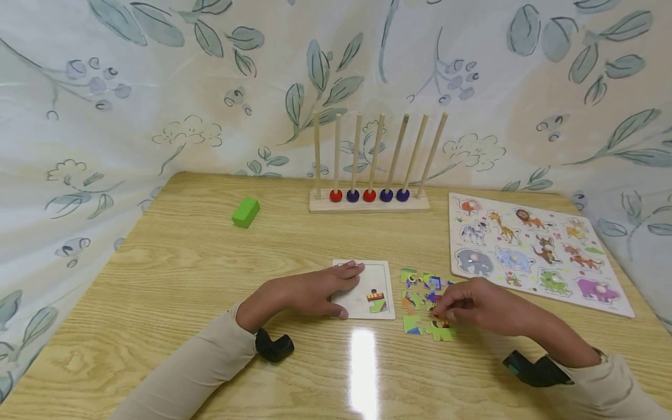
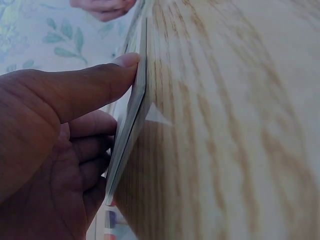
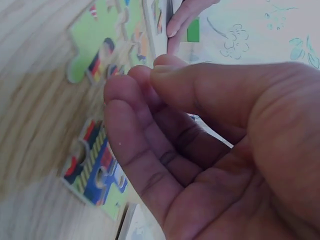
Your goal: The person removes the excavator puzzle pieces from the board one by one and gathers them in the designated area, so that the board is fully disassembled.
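Note:
My left hand (image 1: 315, 290) lies over the left side of a white square puzzle board (image 1: 362, 303), its thumb along the near edge. A printed puzzle piece (image 1: 376, 302) sits in the board's lower right corner. In the left wrist view the thumb (image 2: 100, 87) presses the board's edge, with fingers on the far side. My right hand (image 1: 488, 306) bends its fingers just over loose jigsaw pieces (image 1: 412, 322) right of the board. Close up, the thumb tip (image 3: 167, 75) meets the fingertips; I cannot tell whether a piece is between them. More pieces (image 3: 95, 162) lie beside the fingers.
An animal peg puzzle (image 1: 530, 248) lies at the right. At the back stands a wooden rack (image 1: 367, 204) with upright rods and red and blue beads. A green block (image 1: 245, 213) sits at the back left. Patterned cloth (image 1: 273, 76) hangs behind the table.

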`<state>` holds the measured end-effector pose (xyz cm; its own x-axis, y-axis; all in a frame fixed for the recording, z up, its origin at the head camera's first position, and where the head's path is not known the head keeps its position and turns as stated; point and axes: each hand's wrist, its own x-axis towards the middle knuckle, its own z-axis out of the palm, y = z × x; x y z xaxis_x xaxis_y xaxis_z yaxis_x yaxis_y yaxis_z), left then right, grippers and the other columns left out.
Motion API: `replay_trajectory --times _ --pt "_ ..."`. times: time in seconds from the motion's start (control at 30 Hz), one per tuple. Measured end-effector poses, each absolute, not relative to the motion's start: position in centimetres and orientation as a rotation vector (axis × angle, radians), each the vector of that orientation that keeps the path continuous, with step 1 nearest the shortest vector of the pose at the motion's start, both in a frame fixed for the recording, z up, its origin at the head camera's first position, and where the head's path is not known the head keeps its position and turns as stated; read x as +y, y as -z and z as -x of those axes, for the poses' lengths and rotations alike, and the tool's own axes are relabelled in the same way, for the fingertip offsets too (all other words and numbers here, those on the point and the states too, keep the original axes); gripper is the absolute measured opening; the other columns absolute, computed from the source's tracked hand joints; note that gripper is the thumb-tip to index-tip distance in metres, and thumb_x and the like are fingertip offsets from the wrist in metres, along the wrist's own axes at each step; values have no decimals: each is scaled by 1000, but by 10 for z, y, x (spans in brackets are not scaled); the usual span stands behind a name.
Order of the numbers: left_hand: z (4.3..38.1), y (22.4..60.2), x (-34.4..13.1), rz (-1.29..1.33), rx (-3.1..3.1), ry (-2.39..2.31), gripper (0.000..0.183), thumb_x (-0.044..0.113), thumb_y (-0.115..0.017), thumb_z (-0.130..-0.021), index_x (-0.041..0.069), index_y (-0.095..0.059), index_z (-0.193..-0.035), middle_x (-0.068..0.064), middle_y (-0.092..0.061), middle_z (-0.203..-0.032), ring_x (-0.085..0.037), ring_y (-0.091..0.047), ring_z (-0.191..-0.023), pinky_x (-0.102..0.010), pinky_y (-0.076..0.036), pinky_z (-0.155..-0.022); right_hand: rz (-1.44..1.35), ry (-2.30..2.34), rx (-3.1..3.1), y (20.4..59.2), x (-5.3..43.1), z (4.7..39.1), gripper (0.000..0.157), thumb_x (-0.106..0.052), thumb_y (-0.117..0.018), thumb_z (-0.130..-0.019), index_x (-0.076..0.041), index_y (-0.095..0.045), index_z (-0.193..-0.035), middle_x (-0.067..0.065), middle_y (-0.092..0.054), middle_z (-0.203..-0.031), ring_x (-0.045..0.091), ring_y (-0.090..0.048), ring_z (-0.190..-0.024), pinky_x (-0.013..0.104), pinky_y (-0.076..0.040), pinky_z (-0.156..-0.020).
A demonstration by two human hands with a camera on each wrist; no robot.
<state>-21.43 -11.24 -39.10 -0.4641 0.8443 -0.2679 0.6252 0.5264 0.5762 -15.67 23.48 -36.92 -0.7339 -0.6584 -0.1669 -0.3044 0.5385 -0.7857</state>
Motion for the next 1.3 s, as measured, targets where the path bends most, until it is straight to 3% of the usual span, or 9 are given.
replay_trajectory --times 0.33,0.67,0.83,1.3 --pt "214 392 -112 -1193 2244 -542 74 27 -65 -95 2 -26 -153 -1 -7 -163 -15 0 -147 -35 -14 -116 824 1090 2344 370 216 162 13 -7 -63 -95 -7 -74 -103 2 -70 -98 8 -61 -79 27 -52 -64" --pt "212 391 -111 -1188 2244 -546 74 26 -66 -94 2 -27 -152 -2 -9 -163 -15 -1 -147 -34 -14 -116 790 1039 2392 372 190 171 15 -8 -65 -94 -8 -75 -105 1 -71 -103 9 -61 -84 26 -52 -67" --pt "211 389 -110 -1193 2241 -545 73 25 -65 -95 1 -27 -152 -3 -9 -162 -17 -1 -147 -35 -14 -116 774 1046 2417 376 181 175 18 -5 -63 -94 -7 -74 -109 3 -71 -107 10 -59 -73 25 -50 -60" --pt "213 389 -112 -1212 2248 -530 73 27 -65 -95 1 -27 -152 -3 -8 -162 -17 -1 -147 -34 -13 -117 804 1081 2428 374 163 183 20 -3 -62 -93 -6 -73 -110 3 -70 -107 11 -58 -79 27 -50 -64"
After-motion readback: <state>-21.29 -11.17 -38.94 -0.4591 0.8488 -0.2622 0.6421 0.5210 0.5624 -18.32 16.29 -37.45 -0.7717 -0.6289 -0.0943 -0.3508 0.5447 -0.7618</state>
